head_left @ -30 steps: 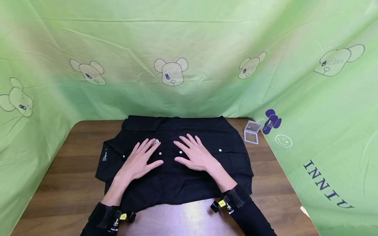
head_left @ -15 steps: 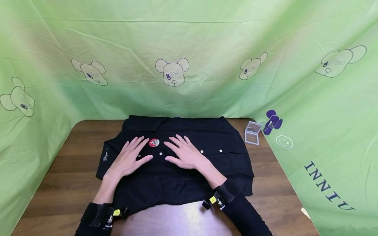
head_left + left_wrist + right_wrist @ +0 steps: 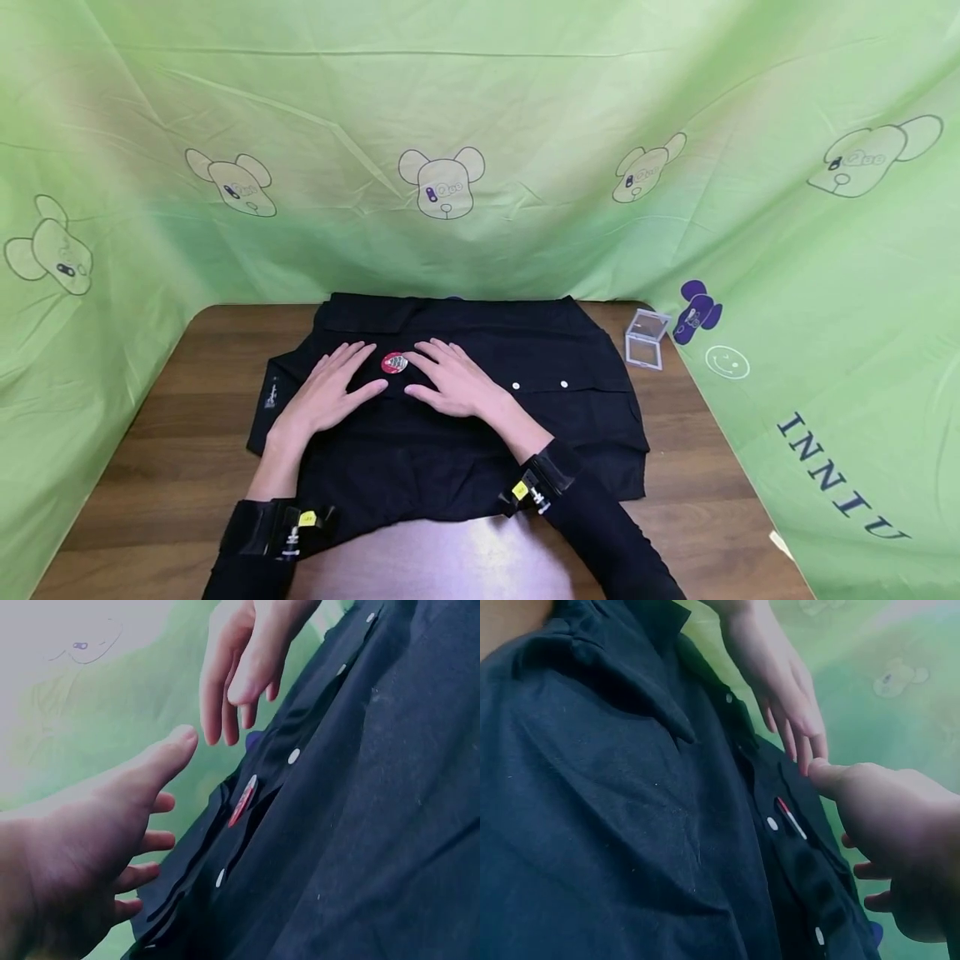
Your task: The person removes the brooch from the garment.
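Observation:
A black shirt (image 3: 450, 467) with white buttons lies spread sideways, its collar end to the left in the head view. On it sits a round red and white badge (image 3: 393, 362), seen edge-on in the left wrist view. My left hand (image 3: 324, 396) is just left of the badge, fingers extended and thumb pointing right. From the right, my right hand (image 3: 453, 383) comes close to the badge with its fingers spread. Both wrist views show the hands apart from the cloth, holding nothing. The right hand hides some buttons in the head view.
A small clear case (image 3: 646, 340), lid raised, stands at the table's back right corner. The wooden table (image 3: 172, 450) borders a green printed curtain (image 3: 337, 225) at the back and sides. Each forearm wears a wrist camera (image 3: 307, 518).
My right hand has moved left toward the badge. The left hand has drawn back to the left, uncovering the badge that its fingers partly hid. The shirt has not visibly moved.

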### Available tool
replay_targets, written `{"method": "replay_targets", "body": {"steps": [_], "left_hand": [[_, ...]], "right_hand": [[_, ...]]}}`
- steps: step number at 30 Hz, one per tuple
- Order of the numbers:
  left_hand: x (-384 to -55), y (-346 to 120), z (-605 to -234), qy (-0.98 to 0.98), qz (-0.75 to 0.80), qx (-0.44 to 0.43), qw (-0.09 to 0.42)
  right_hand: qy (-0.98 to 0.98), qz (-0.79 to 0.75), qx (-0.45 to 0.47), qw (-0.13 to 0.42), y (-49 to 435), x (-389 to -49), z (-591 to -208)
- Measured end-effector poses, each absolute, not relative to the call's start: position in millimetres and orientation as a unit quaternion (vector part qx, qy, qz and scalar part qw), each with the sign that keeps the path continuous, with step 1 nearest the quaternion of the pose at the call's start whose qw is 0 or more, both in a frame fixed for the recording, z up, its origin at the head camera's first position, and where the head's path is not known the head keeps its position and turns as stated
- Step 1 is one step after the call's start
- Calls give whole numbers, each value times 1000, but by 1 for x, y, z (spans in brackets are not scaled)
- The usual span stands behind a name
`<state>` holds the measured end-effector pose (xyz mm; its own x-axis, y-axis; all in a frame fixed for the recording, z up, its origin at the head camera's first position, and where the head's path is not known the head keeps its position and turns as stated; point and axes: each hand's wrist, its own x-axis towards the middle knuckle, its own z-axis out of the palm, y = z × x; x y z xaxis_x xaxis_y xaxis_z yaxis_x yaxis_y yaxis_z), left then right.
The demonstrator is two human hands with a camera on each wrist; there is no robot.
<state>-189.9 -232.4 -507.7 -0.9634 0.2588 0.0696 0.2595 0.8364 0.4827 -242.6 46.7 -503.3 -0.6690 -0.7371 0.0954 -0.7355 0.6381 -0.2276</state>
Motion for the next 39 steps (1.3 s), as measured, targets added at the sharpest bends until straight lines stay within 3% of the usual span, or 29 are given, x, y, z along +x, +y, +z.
{"method": "replay_targets", "body": {"steps": [8,33,39], "left_hand": [[-197,-227,-509,-954,-265,-140,-7],[-202,-228,-530,-947,-289,-134,40],[-203,-227,-531,-948,-282,-138,43]], "right_hand": [[898,-129,-420,5,35,-253,-504],[911,-127,-392,2,0,-269,-517],[911,-135,-390,-18,-5,-281,-539]]}}
